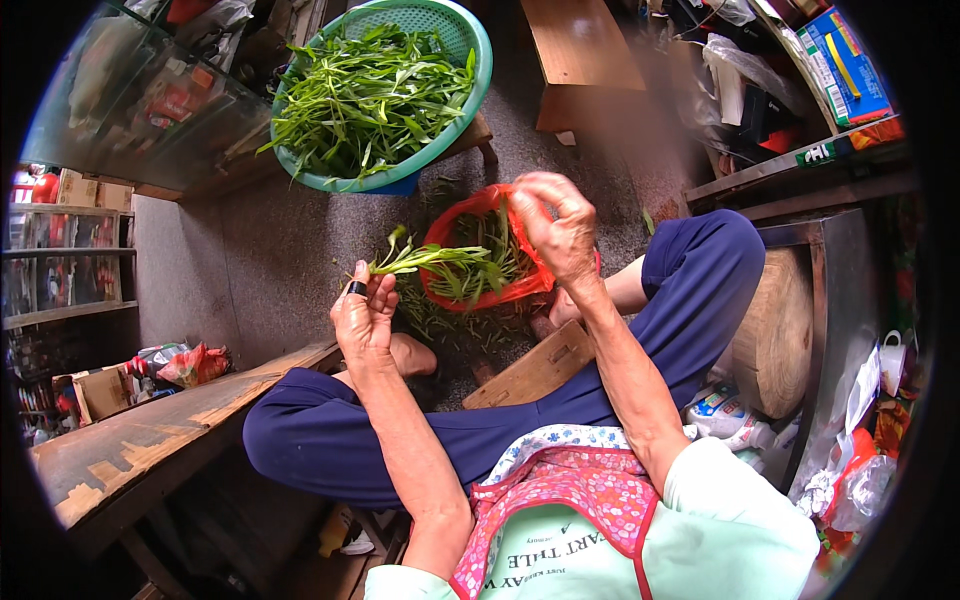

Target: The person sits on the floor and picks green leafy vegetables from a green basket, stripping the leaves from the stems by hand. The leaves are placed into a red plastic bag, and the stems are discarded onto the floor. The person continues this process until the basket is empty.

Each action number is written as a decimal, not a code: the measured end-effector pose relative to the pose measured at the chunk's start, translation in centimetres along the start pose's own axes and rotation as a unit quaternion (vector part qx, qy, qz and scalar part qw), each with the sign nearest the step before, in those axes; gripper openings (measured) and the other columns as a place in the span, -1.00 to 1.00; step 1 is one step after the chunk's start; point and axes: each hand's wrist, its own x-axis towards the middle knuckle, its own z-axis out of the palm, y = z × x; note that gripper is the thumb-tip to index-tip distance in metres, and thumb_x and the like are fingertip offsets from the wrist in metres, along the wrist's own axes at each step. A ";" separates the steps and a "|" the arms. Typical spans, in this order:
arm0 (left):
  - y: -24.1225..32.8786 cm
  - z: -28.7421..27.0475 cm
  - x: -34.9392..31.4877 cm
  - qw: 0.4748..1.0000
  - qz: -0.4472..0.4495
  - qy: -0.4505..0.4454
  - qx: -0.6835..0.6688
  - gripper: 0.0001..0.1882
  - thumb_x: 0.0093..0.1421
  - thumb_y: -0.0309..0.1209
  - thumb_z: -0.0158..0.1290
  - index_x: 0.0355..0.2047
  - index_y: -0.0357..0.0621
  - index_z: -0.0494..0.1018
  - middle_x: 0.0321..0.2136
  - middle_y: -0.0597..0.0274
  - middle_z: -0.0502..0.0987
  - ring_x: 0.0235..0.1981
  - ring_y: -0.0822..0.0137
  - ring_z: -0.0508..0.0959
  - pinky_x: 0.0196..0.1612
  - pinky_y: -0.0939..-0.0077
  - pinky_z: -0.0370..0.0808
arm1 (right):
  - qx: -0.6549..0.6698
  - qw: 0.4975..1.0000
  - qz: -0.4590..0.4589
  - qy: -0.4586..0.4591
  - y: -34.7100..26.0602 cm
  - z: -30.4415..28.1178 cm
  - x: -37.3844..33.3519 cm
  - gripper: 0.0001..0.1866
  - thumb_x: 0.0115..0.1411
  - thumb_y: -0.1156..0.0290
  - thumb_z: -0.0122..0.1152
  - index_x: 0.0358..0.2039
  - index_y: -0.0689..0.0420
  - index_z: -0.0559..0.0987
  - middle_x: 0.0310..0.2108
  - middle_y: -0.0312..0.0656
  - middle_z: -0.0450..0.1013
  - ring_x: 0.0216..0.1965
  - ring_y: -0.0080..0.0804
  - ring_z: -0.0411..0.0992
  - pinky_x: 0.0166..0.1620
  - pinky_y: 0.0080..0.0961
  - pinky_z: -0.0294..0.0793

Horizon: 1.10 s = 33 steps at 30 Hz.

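My left hand [366, 318] is closed round a small bunch of water spinach stems [415, 259], which point right across the red plastic bag [540, 282]. A black band circles one of its fingers. Over the bag's right rim, my right hand [560, 225] has its fingers curled together. What they pinch, if anything, cannot be made out. Inside the bag, which stands open on the floor between my feet, lie cut green stems and leaves [470, 285]. Beyond it, a green plastic colander [478, 110] is heaped with long-leaved greens [370, 105].
The colander rests on a low wooden stool [473, 135]. Scattered leaf bits [425, 320] lie round the bag. A wooden board [535, 370] is between my legs. A worn wooden bench [180, 430] runs along the left, glass cases [140, 90] stand behind, and cluttered shelves [800, 175] line the right.
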 end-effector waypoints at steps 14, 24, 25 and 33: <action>-1.5 0.6 -0.2 0.984 -0.083 -0.095 -0.129 -0.86 0.22 -0.45 0.15 -0.27 -0.28 0.50 -0.34 0.05 0.64 -0.30 0.16 0.69 -0.29 0.34 0.67 | 0.004 0.991 -0.003 -0.133 0.2 3.4 -4.2 -0.79 0.09 0.48 0.21 -0.25 0.23 0.66 -0.34 -0.09 0.57 -0.28 -0.30 0.56 -0.21 -0.46 0.52; -1.8 1.6 -1.5 0.987 0.027 -0.154 0.027 -0.84 0.16 -0.54 0.17 -0.24 -0.27 0.49 -0.36 0.13 0.62 -0.36 0.24 0.69 -0.31 0.50 0.67 | -0.029 0.960 0.100 -0.261 -0.3 2.6 -3.9 -0.84 0.02 0.43 0.23 -0.41 0.22 0.67 -0.54 -0.23 0.55 -0.50 -0.54 0.50 -0.38 -0.57 0.48; -1.8 1.6 -1.6 0.987 0.030 -0.152 0.044 -0.84 0.16 -0.55 0.16 -0.24 -0.27 0.49 -0.36 0.13 0.62 -0.37 0.25 0.69 -0.32 0.51 0.67 | -0.047 0.953 0.100 -0.281 -0.3 2.5 -3.9 -0.85 0.01 0.43 0.24 -0.42 0.22 0.67 -0.57 -0.24 0.54 -0.51 -0.57 0.48 -0.38 -0.58 0.47; -2.8 1.7 -1.9 0.977 -0.027 -0.145 0.155 -0.75 0.11 -0.49 0.24 -0.20 -0.32 0.54 -0.44 0.12 0.64 -0.45 0.32 0.68 -0.41 0.56 0.65 | 0.256 0.900 0.328 -0.131 4.9 2.7 -5.2 -0.82 0.14 0.34 0.25 -0.50 0.18 0.58 -0.56 -0.33 0.49 -0.50 -0.61 0.47 -0.38 -0.61 0.50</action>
